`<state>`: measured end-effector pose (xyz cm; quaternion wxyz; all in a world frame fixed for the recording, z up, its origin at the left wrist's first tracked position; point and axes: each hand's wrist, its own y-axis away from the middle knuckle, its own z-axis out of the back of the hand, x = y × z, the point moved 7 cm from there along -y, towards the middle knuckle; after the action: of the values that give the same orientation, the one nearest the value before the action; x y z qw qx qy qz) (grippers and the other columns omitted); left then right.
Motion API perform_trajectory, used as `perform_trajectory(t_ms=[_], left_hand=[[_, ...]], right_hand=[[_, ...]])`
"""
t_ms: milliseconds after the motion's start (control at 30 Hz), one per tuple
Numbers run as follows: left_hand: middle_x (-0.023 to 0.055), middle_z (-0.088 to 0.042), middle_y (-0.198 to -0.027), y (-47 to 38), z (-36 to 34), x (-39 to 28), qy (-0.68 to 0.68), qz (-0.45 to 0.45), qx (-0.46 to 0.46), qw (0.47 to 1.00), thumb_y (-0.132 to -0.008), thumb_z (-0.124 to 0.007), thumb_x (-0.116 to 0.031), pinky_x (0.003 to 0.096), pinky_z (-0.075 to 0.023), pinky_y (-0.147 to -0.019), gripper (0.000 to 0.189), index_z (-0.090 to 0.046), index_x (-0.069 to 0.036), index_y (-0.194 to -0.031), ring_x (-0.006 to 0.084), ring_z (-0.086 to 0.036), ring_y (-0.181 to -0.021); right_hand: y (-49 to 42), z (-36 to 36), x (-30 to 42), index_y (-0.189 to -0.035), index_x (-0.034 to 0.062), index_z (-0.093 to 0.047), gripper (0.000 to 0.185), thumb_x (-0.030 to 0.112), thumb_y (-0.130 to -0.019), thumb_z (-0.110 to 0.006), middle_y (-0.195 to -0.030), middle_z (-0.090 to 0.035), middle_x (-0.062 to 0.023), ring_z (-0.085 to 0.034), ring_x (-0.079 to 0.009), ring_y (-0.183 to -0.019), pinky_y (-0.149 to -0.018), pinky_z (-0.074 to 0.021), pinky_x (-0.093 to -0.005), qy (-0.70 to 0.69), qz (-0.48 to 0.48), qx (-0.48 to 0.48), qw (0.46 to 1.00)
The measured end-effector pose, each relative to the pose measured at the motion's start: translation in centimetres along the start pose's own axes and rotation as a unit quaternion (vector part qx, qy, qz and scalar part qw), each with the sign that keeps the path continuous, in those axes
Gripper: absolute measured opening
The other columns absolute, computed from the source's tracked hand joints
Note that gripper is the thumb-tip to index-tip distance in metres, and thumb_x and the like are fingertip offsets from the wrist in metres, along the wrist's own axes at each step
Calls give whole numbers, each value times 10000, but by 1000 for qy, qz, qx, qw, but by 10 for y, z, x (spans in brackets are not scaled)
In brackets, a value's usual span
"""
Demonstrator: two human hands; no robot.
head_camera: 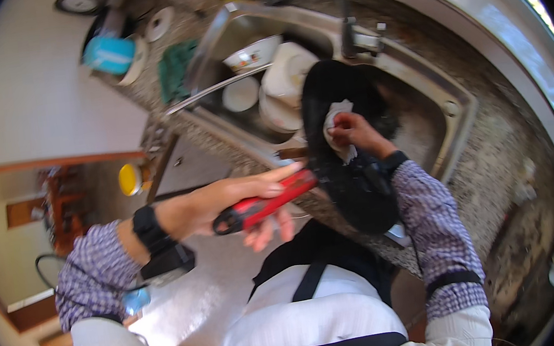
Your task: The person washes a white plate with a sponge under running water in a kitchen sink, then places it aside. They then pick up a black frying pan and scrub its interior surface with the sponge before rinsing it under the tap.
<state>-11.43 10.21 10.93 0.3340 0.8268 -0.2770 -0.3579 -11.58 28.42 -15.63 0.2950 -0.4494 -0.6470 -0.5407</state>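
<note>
My left hand [253,191] is closed around the red handle [275,199] of a black frying pan [352,195], thumb laid along the top. The pan is tilted up on its side over the sink's front edge. In my right hand [355,135] is a crumpled white cloth or paper [336,114], pressed against the pan's dark inner face. Behind the pan lies a double-bowl stainless steel sink [459,135]. Its left bowl holds a white bowl with a printed pattern [255,55], a white cup [240,94] and stacked white dishes [288,75].
A black faucet [347,34] rises behind the sink. A metal rod [217,89] lies across the left bowl. Left of it are a green cloth [176,68] and a blue container [110,55]. Granite counter [496,182] continues right, towards a worn board [519,242].
</note>
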Motion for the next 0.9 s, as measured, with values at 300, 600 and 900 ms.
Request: perform_trajectory(t_ms=[300,600,900], left_hand=[[288,-511,-1203,6,-8,-4,-52,-107,152,981,-578,-881,-434,490,-444,-978,1378,113,-129,-1483,368,-576,-1116],[260,-556,-1158,6,-11,-21,-126,-116,118,978,-601,-892,-202,421,-490,-921,1221,-50,-143,-1484,332,-617,-1048],[109,-638,-955,10,7,-55,-539,-269,-189,775,-749,-779,-382,297,-513,-787,568,-596,-138,-1228,235,-636,-924]], right_hand=[[47,46,-28,-1036,79,-592,324,94,-738,-720,-1146,-433,-169,-500,-360,-1063,-896,-451,-413,386,154,-193,889],[22,-26,15,-1084,57,-535,333,56,-799,-707,-973,-555,3,-563,-99,-880,-791,-489,-267,-76,143,-1,987],[-4,62,-1,-1016,63,-574,289,19,-751,-681,-855,-629,-112,-625,-240,-786,-707,-508,-371,224,104,-338,908]])
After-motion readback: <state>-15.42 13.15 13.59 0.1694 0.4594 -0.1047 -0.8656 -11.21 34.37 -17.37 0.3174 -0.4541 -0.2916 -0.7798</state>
